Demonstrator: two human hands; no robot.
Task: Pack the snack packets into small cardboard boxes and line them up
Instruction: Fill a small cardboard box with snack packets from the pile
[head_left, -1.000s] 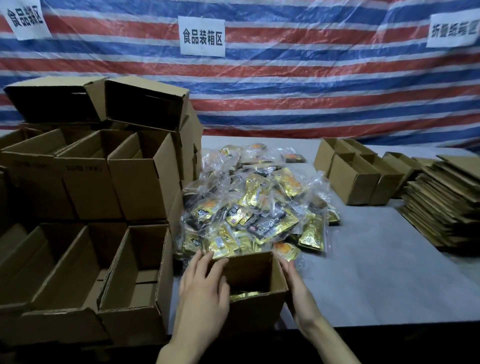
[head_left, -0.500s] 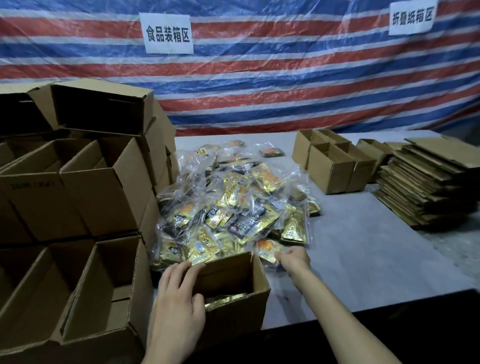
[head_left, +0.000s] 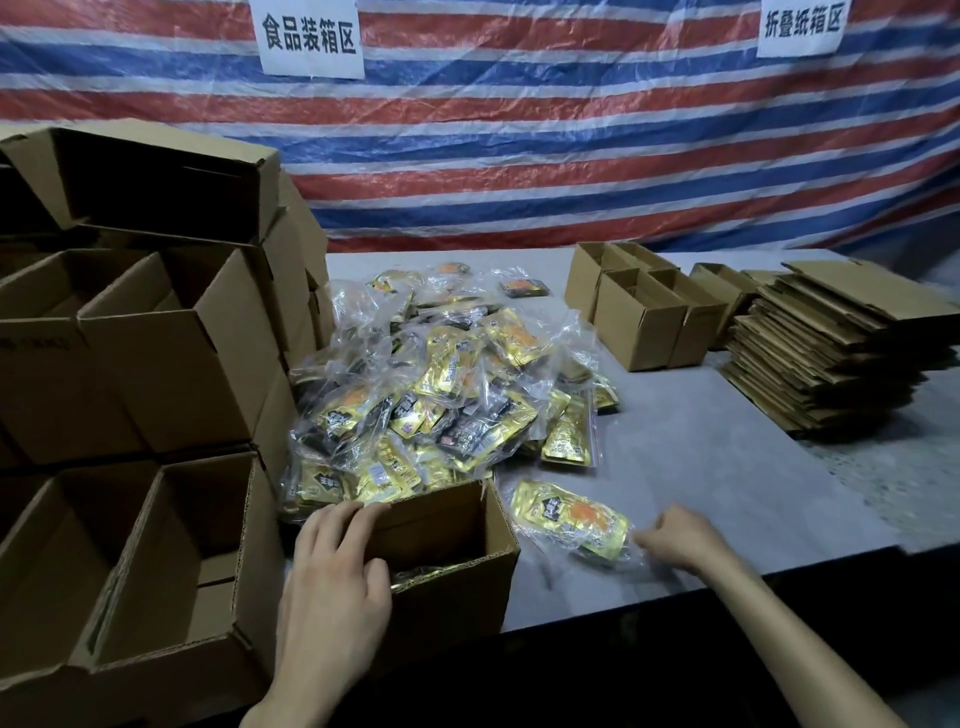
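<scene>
Head view: snack packet (head_left: 566, 517) is pinched by right hand (head_left: 680, 538), box (head_left: 457, 597) is steadied under flat-fingered left hand (head_left: 332, 582); insertion into box is required next.

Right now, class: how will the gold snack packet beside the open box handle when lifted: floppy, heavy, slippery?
Probably floppy: the snack packet sits in loose, crinkled clear wrap. Likely light, since the right hand pinches only one end. The glossy film may slip.

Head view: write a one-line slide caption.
Left hand rests on an open small box while the right hand pinches a snack packet beside the pile.
</scene>
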